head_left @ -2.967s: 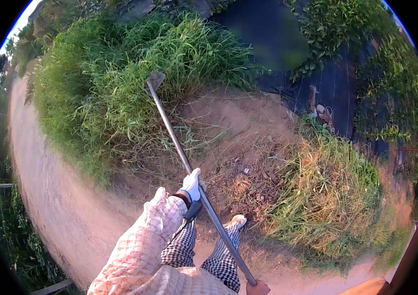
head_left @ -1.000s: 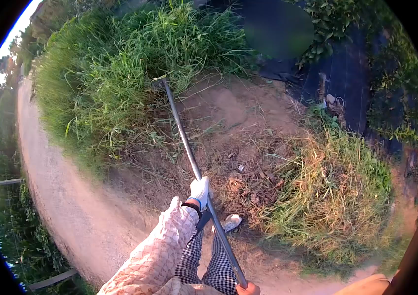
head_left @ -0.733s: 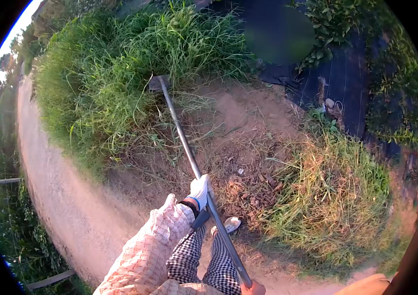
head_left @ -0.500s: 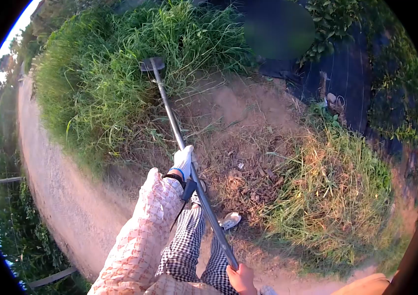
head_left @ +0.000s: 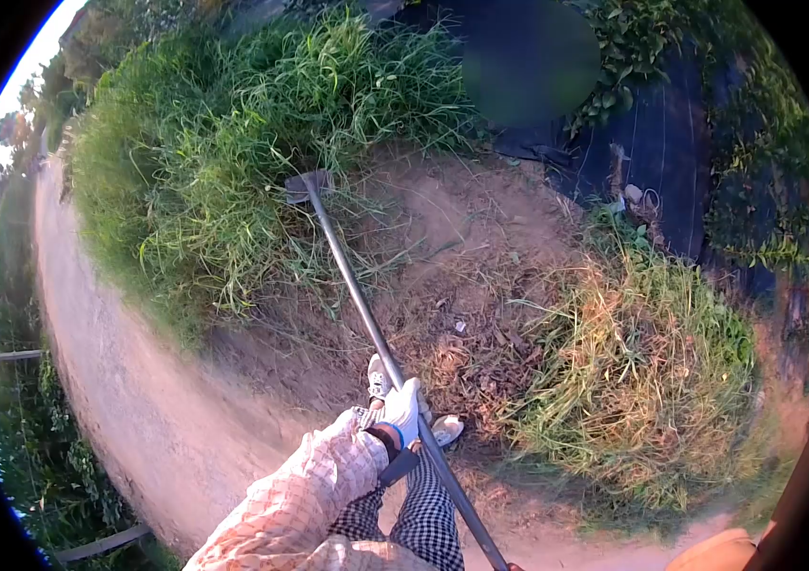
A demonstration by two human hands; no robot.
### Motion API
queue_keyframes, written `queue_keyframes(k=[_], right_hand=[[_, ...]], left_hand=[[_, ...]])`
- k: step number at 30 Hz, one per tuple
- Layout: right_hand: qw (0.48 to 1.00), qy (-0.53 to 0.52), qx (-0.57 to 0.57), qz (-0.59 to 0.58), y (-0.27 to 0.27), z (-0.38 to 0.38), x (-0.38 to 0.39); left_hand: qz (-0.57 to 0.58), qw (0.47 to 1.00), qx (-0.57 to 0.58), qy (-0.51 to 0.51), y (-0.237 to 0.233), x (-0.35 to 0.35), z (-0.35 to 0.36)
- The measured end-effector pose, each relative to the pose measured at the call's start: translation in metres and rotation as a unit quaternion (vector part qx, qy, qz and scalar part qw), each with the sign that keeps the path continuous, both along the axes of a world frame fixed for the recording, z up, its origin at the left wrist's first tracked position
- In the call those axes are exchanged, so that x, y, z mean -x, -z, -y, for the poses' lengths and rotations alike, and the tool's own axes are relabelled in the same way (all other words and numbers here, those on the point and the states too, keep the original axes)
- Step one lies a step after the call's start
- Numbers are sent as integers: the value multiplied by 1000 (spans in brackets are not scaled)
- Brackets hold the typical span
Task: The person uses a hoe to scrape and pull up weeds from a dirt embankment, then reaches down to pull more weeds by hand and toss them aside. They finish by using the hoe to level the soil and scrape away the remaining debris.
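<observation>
My left hand [head_left: 404,409], in a white glove with a blue band and a dark strap at the wrist, is closed around the handle of a long hoe [head_left: 357,295]. The hoe's flat, dark blade [head_left: 302,187] lies at the near edge of tall green grass [head_left: 233,162], partly among the blades. Its metal shaft slants down past my legs to the bottom edge. Only a sliver of my right hand [head_left: 516,567] shows there, against the end of the handle; the rest is cut off by the frame.
Bare soil [head_left: 461,205] lies right of the blade. A heap of cut, yellowing grass [head_left: 642,371] sits to the right. Black ground sheeting [head_left: 656,143] is at the upper right, a dirt path [head_left: 109,314] at the left. My shoes [head_left: 446,430] stand close to the shaft.
The hoe blade has come down and nearer to me through the grass edge. My left hand has moved down and right with the handle, and my right hand has slipped almost out of frame.
</observation>
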State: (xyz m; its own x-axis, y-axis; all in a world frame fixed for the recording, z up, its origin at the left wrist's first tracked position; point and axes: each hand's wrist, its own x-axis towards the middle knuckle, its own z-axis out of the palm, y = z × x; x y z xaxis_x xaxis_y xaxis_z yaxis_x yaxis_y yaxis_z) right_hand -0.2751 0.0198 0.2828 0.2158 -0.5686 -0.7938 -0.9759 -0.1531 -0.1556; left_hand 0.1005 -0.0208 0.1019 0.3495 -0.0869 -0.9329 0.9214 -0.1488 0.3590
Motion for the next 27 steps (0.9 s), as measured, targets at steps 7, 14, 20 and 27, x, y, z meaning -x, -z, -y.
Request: queue_keyframes(k=[7, 14, 20, 27], right_hand=[[928, 270, -185, 181, 43, 37, -130], [970, 132, -147, 142, 60, 32, -176], [965, 157, -208, 15, 17, 33, -170], [975, 139, -148, 91, 57, 27, -185]], left_hand=[[-130, 917, 367, -84, 4, -152, 20], [113, 986, 116, 33, 58, -186, 42], [107, 992, 22, 65, 85, -118, 10], [105, 990, 92, 18, 45, -190, 51]])
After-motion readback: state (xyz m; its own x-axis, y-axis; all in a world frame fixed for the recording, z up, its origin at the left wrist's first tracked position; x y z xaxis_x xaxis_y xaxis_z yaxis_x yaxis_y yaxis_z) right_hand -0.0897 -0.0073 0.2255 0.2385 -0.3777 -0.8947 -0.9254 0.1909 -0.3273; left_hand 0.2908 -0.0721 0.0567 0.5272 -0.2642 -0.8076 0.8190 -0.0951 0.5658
